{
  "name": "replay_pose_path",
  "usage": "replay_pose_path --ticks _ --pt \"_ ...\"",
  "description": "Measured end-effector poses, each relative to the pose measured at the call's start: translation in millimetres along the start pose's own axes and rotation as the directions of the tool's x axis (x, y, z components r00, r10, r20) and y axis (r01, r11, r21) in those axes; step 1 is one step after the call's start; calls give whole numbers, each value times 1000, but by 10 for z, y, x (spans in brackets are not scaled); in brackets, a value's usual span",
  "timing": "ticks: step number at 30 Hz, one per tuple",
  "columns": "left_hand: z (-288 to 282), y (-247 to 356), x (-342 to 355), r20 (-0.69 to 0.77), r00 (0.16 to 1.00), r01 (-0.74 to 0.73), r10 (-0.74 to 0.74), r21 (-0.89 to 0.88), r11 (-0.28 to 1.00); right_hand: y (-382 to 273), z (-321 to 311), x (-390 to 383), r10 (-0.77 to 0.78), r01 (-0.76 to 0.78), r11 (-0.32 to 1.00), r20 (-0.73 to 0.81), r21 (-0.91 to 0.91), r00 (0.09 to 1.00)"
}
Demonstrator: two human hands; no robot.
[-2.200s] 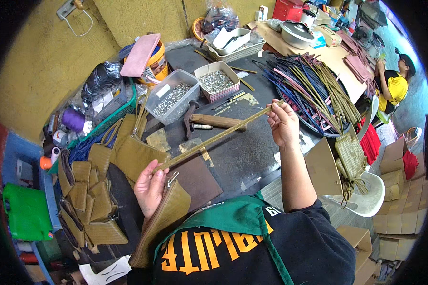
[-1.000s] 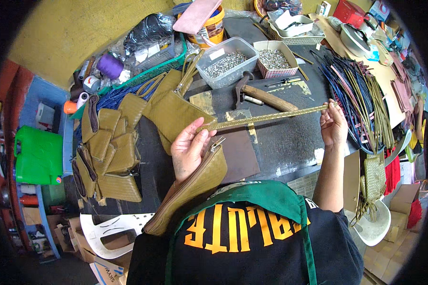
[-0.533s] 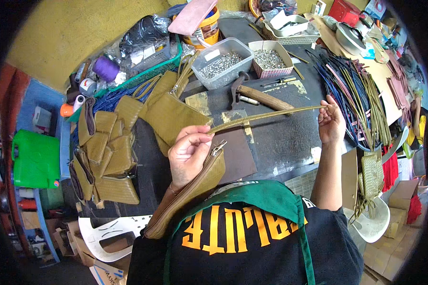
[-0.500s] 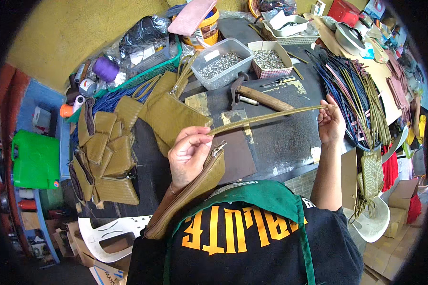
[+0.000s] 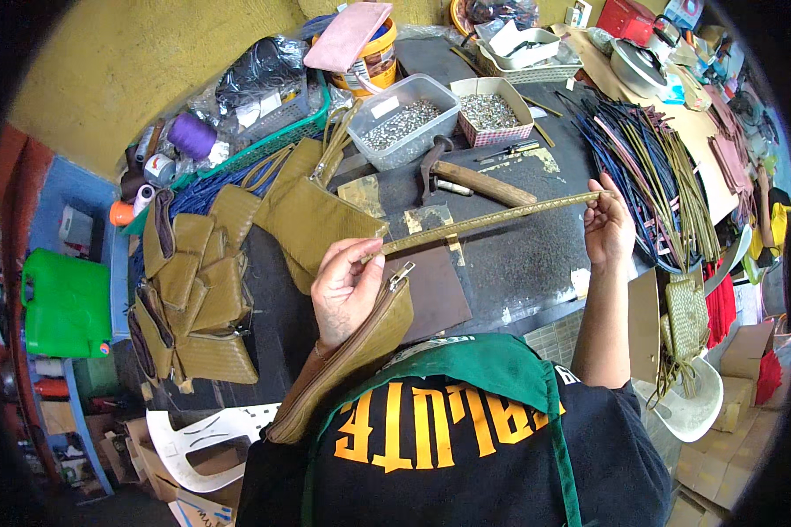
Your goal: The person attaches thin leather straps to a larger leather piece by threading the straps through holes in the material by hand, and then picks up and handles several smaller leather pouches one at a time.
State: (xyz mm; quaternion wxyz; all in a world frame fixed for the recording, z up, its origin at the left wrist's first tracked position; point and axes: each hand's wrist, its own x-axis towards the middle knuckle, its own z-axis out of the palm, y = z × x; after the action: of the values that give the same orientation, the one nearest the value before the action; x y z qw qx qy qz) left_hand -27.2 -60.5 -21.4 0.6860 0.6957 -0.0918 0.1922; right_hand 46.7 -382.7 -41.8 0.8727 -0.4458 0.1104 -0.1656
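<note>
A thin olive strap point(image 5: 492, 218) is stretched between my two hands above the dark worktable. My left hand point(image 5: 344, 292) pinches its left end between thumb and fingers. At the other end, the fingertips of my right hand point(image 5: 608, 224) are closed on the strap. An olive zippered pouch point(image 5: 360, 351) rests along my left forearm, its metal zipper pull near my wrist. Just beyond my left hand lies another olive pouch point(image 5: 321, 215). Behind the strap, a hammer point(image 5: 479, 180) with a wooden handle lies on the table.
Several olive pouches point(image 5: 193, 290) are heaped on the left. A clear tub point(image 5: 402, 119) and a checkered box point(image 5: 492, 110) hold small metal pieces at the back. Bundled straps point(image 5: 659, 180) lie on the right. A brown board point(image 5: 426, 294) lies before me.
The strap has turned slightly, so its stitched face shows now. Both hands stay in nearly the same place, still holding its ends. The whole view has shifted a little.
</note>
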Motion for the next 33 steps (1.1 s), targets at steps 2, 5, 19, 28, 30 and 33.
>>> replay_pose_path --ticks 2,5,19,28,30,33 --pt "-5 -15 4 9 1000 -9 9 5 1000 -11 2 -8 2 -3 1000 -9 -5 1000" --pt "-9 -16 1 20 1000 -6 6 5 1000 -7 1 -20 10 -10 1000 -19 -4 1000" --pt "-7 -33 7 23 1000 -2 3 -26 1000 -6 -4 -18 16 -16 1000 -29 1 999" --pt "-13 -48 18 42 999 18 -19 16 1000 -39 -24 -21 4 -6 999 -37 -54 999" --pt "-48 -48 2 31 999 9 -9 4 1000 -43 47 -58 -16 14 998 -21 -59 1000" --pt "-82 -54 -18 11 1000 22 -23 61 998 -50 86 -98 -31 31 999 -1 -38 1000"
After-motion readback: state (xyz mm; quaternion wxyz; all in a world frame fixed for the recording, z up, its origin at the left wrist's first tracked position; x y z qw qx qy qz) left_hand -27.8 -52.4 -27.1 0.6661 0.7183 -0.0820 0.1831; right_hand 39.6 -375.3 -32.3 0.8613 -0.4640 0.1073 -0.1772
